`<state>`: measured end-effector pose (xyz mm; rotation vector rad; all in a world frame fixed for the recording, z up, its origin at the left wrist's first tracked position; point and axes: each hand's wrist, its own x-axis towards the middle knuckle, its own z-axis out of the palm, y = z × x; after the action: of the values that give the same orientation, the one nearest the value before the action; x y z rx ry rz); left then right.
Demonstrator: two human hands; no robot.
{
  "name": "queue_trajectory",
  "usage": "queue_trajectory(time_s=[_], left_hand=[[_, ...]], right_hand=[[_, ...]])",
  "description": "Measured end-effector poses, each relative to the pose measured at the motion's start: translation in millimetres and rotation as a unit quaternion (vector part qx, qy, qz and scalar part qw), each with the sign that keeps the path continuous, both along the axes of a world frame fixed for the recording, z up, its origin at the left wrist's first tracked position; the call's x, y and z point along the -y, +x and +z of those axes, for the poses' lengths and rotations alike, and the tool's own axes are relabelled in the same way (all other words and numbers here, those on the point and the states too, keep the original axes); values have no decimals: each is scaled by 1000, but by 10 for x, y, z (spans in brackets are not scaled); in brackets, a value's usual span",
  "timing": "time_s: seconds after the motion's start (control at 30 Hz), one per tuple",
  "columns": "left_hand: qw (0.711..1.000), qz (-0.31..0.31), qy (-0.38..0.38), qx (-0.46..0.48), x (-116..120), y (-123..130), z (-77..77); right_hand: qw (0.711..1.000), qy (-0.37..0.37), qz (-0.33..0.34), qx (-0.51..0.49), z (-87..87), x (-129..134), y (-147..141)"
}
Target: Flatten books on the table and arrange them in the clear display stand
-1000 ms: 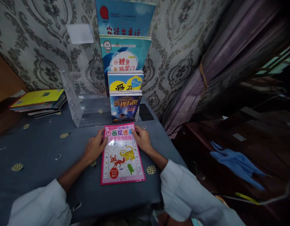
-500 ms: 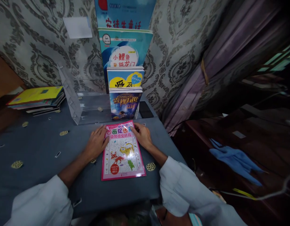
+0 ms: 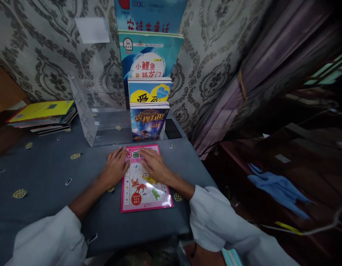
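Right hand has moved onto the book
Its open grip holds nothing, likely just steadying; left hand touches the left edge, grip unclear.

Behind the pink book, upright books block; leftward tablecloth lies free.
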<state>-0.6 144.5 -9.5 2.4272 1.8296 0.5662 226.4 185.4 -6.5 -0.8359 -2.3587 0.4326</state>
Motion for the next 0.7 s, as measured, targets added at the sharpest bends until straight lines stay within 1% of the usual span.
queue_trajectory(time_s=[0.03,0.1,0.17,0.23,0.33,0.53,0.6,0.7], left_hand=[[1000,1,1,-4,-1,-1,-3],[1000,1,5,-13,-3,-3,-11],[1000,-2,9,-21,-6,-2,-18],[1000,-3,11,-22,-8,2,-21],[1000,-3,4,-19,-8,11,-7],[999,1,-13,-47,-2,11,41],[998,1,-13,-55,-1,7,41],[998,1,-6,-57,-1,3,29]], right_hand=[[999,-3,39,19,6,41,-86],[995,-11,83,57,-8,83,-235],[992,-19,89,87,-48,77,-330],[991,-22,76,106,-96,42,-349],[992,-21,41,119,-142,-29,-227],[993,-33,-53,104,-173,-176,276],[993,-38,-64,92,-198,-219,383],[994,-55,-57,73,-236,-276,445]])
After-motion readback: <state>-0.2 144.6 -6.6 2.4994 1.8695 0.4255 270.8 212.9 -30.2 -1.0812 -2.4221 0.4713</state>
